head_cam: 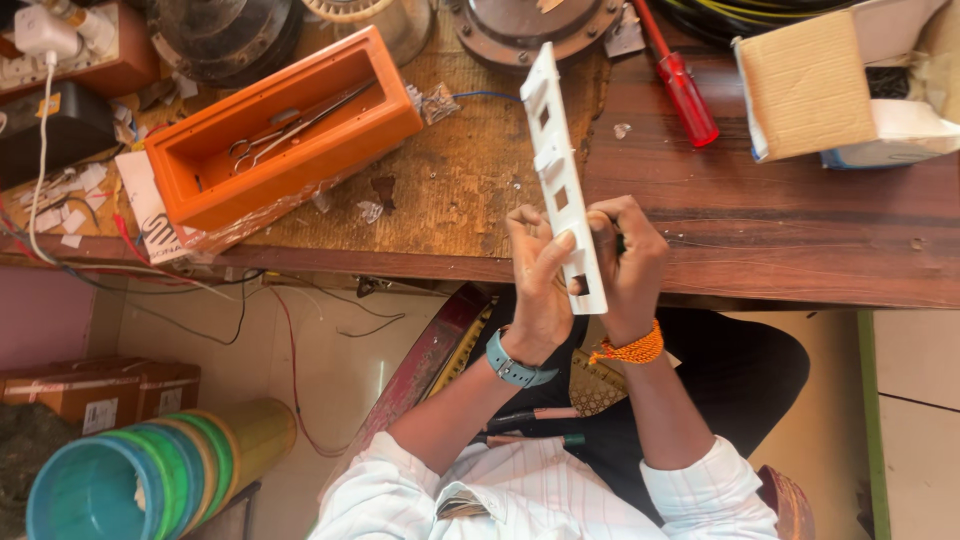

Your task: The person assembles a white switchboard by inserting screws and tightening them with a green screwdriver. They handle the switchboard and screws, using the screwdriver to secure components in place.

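Nearest the camera, the person's white striped sleeves lead up to two hands raised over the front edge of the bench. The left hand [540, 270], with a blue-grey watch [512, 366] at the wrist, curls its fingers around the lower end of a long white plastic plate [562, 170] with square cut-outs, thumb pressed against its face. The right hand [625, 265], wearing an orange thread band [630, 350], closes on the plate's other edge and seems to pinch a small dark tool against it, though what that is cannot be told. The plate stands on edge, tilted away from the body, its far end over the table. To do this well, it seems wise to keep the left grip firm and low so the thin plate does not flex, and to work with short, controlled pressure near the cut-out. Beyond the hands lies the worn wooden table [800, 240], with a rough brown mat under an open orange box [285, 130] holding scissors. A red-handled screwdriver [685, 95] lies further right, beside a cardboard box [810, 85]. Round metal parts sit along the far edge. Below the bench to the left, stacked coloured tubs [150, 480] stand on a pale tiled floor among loose wires.
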